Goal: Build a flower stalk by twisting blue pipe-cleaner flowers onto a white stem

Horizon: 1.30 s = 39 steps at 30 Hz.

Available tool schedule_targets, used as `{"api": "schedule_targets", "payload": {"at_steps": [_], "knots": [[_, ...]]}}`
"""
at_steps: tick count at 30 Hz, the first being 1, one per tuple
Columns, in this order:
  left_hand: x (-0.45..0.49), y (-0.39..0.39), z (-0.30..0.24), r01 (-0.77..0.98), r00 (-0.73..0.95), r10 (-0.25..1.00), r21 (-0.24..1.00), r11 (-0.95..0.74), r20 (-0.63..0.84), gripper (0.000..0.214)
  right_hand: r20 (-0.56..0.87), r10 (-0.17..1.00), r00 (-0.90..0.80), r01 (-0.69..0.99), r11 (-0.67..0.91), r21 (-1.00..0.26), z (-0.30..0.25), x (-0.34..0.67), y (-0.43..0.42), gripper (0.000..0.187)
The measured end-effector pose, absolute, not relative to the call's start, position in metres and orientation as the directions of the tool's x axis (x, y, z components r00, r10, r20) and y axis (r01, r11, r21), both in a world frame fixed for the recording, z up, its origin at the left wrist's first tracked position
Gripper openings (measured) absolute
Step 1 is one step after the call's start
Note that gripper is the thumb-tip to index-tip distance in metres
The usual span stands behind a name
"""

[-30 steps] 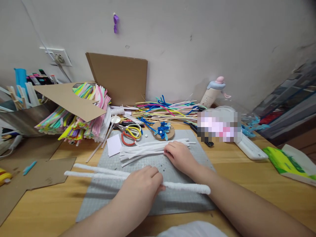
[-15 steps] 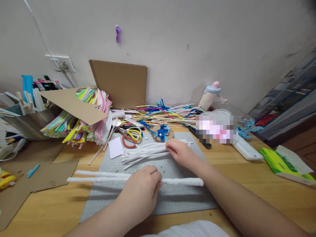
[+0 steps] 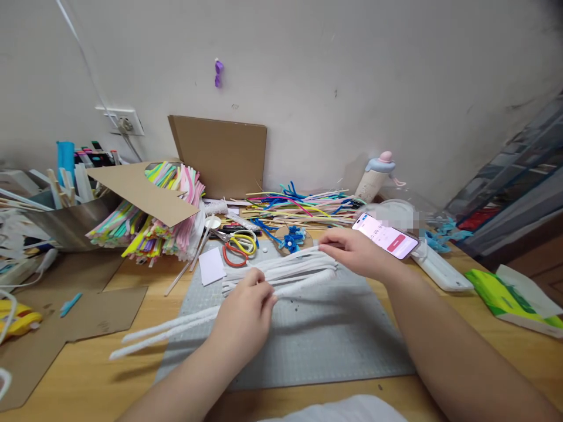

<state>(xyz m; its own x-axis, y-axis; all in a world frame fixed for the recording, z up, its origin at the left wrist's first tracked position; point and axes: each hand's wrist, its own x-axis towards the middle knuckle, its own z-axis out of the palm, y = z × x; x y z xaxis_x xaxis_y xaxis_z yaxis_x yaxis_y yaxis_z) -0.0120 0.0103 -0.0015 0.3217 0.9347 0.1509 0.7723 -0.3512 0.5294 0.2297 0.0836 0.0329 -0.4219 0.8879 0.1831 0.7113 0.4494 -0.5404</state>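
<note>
1. Table (image 3: 440,316): clutter crowds the mat (image 3: 316,351), so a wide sweep of your arms could push things off.
2. Thick stems (image 3: 308,281): your left hand (image 3: 246,308) has its grip closed around them mid-length, over the mat. Their long free ends trail left and may snag.
3. Thin bundle (image 3: 281,271): your right hand (image 3: 354,252) pinches its raised right end. A slack pinch could shed strands, or they could tangle with the thick stems just beside them.
4. Phone (image 3: 387,237): it lies just beside your right wrist, which could knock it.
</note>
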Motion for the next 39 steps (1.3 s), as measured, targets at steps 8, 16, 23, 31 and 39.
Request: {"api": "schedule_targets", "payload": {"at_steps": [8, 16, 23, 31, 39], "knots": [[-0.015, 0.011, 0.004, 0.726, 0.389, 0.904, 0.545, -0.42, 0.178, 0.022, 0.088, 0.889, -0.449, 0.531, 0.345, -0.774, 0.027, 0.257, 0.064, 0.024], [0.001, 0.0, -0.001, 0.73, 0.509, 0.858, 0.493, -0.474, 0.072, 0.018, 0.042, 0.816, -0.576, 0.592, 0.452, -0.667, 0.028, 0.22, 0.038, 0.023], [0.009, -0.004, -0.011, 0.705, 0.514, 0.858, 0.562, -0.433, 0.016, 0.021, 0.123, 0.802, -0.584, 0.707, 0.578, -0.407, 0.015, 0.195, 0.023, 0.019], [-0.007, 0.015, -0.007, 0.673, 0.364, 0.928, 0.71, -0.205, -0.077, 0.025, 0.317, 0.689, -0.652, 0.662, 0.721, -0.205, 0.026, 0.203, 0.015, 0.028], [-0.012, 0.02, -0.014, 0.595, 0.386, 0.917, 0.787, -0.164, -0.1, 0.019, 0.204, 0.721, -0.663, 0.692, 0.693, -0.201, 0.008, 0.186, 0.011, 0.02]]}}
